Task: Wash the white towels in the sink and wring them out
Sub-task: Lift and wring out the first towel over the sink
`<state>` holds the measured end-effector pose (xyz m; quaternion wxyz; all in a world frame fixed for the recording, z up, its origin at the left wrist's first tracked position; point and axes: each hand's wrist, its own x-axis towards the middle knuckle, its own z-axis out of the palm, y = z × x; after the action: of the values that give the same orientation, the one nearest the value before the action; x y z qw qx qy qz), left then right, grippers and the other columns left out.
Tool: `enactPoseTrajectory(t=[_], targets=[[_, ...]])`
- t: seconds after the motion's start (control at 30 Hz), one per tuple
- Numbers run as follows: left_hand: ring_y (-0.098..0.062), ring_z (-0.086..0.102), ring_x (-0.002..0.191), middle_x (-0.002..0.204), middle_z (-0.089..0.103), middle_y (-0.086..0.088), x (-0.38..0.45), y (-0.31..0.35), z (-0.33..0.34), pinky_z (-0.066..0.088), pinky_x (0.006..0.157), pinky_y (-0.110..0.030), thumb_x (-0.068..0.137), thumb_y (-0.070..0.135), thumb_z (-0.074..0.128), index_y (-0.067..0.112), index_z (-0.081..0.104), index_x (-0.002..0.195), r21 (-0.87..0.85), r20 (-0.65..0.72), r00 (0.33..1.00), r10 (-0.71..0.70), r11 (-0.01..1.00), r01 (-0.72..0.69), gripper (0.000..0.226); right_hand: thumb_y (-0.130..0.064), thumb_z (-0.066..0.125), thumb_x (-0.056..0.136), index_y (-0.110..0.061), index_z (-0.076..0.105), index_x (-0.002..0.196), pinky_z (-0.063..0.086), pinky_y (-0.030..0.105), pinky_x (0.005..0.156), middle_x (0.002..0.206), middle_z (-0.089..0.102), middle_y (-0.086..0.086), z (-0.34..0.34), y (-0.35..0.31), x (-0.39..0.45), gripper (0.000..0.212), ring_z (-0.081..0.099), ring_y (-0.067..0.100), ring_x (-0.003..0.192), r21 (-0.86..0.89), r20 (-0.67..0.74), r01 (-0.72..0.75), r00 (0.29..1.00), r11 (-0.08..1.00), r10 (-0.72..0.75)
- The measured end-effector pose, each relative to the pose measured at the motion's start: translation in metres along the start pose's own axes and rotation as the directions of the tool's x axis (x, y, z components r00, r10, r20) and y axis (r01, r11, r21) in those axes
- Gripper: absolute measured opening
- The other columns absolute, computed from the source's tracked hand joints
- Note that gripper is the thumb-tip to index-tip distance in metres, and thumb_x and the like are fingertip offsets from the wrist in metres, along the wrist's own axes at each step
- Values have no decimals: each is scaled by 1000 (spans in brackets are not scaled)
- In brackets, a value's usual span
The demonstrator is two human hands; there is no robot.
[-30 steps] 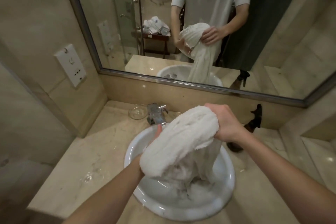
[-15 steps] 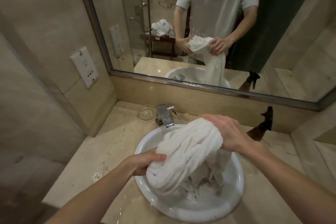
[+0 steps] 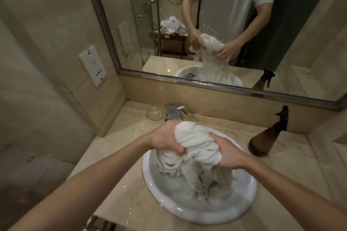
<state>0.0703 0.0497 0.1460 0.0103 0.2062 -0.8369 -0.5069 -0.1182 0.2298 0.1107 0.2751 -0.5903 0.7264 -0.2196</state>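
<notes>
Head view: both hands clench a bunched white terry towel (image 3: 197,142) above the round white ceramic sink (image 3: 150,180). Left hand (image 3: 165,139) grips its upper left w/ thumb curled round the folds; right hand (image 3: 228,154) grips the right side, fingers wrapped in. Towel's lower part hangs wet into the basin. Chrome tap (image 3: 173,111) just behind the sink, clear glass dish (image 3: 155,112) beside it on the beige marble counter (image 3: 112,146). Brown spray bottle w/ black trigger (image 3: 266,137) stands right of the sink. Wall mirror (image 3: 309,33) behind reflects the person and towel.
</notes>
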Motion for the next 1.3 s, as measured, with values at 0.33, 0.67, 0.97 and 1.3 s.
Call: enactPoseTrajectory(t=[0.33, 0.67, 0.97, 1.3], targets=[[-25, 65, 96, 103, 70, -10, -7, -11, -22, 51, 90, -38, 77, 35, 60, 9, 74, 91, -634, 463, 865, -194, 609, 476, 34, -21, 84, 73, -21, 62, 99, 53, 34, 72, 91, 70, -5, -6, -1, -7, 34, 65, 10, 82, 230, -287, 81, 958, 970, -12], [-14, 72, 84, 107, 72, 4, -16, -20, 52, 56, 87, -28, 55, 77, 66, 9, 62, 129, -596, 555, 761, -337, 476, 646, 101, -22, 78, 77, -32, 46, 81, 36, 14, 56, 76, 53, -15, -34, 6, -5, 33, 51, 10, 67, -168, -342, 119, 924, 979, -171], [-27, 74, 66, 79, 75, -17, -34, -36, 58, 58, 84, -39, 18, 51, 95, -4, 71, 105, -735, 504, 800, -326, 323, 596, 106, -39, 72, 79, -13, 55, 90, 46, 32, 65, 83, 58, -1, -35, 19, 3, 33, 55, 20, 74, -388, -255, 279, 883, 878, -393], [-6, 63, 112, 124, 65, 6, -21, -6, 9, 53, 99, -34, 45, 35, 91, 21, 47, 136, -79, 257, 944, -209, 969, 236, 102, -54, 71, 69, -40, 15, 151, 54, 39, 91, 129, 59, -6, -25, 6, 17, 100, 60, 22, 113, -359, 98, -18, 994, 933, 57]])
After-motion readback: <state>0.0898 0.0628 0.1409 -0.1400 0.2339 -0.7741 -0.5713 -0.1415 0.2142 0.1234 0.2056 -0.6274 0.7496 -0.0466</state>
